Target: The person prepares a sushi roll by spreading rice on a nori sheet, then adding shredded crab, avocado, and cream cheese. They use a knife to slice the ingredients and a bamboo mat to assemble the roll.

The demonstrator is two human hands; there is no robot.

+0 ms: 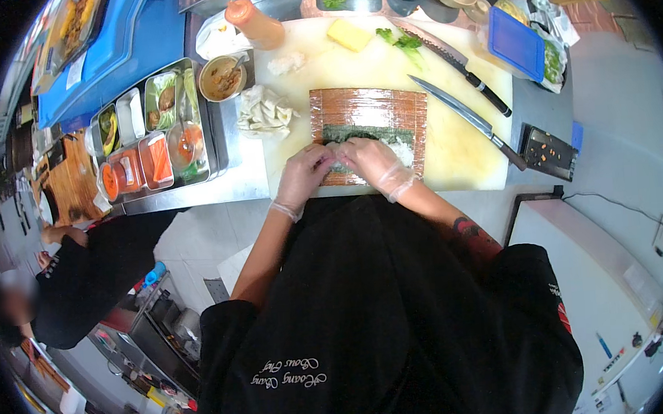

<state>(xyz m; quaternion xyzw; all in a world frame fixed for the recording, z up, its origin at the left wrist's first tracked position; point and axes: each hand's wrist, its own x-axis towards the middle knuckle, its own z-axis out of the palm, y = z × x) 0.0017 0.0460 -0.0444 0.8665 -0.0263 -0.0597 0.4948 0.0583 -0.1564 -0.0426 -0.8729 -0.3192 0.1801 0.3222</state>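
A plastic-wrapped bamboo sushi mat (367,103) lies on the cutting board (467,166) in front of me. On its lower half is a dark nori sheet (335,133) with white rice (401,151) on it. My left hand (305,177), in a clear glove, has its bent fingertips at the left part of the rice. Gloved too, my right hand (371,161) meets it there, its fingers bent down over the rice and nori. Whether either hand pinches rice is hidden by the fingers.
Two knives (457,109) (454,60) lie at the right. Around the board's top are a squeeze bottle (258,27), yellow block (349,35) and lettuce (403,43). Left stand a crumpled cloth (266,112), sauce bowl (223,79) and ingredient tray (208,129). A co-worker (94,275) is at far left.
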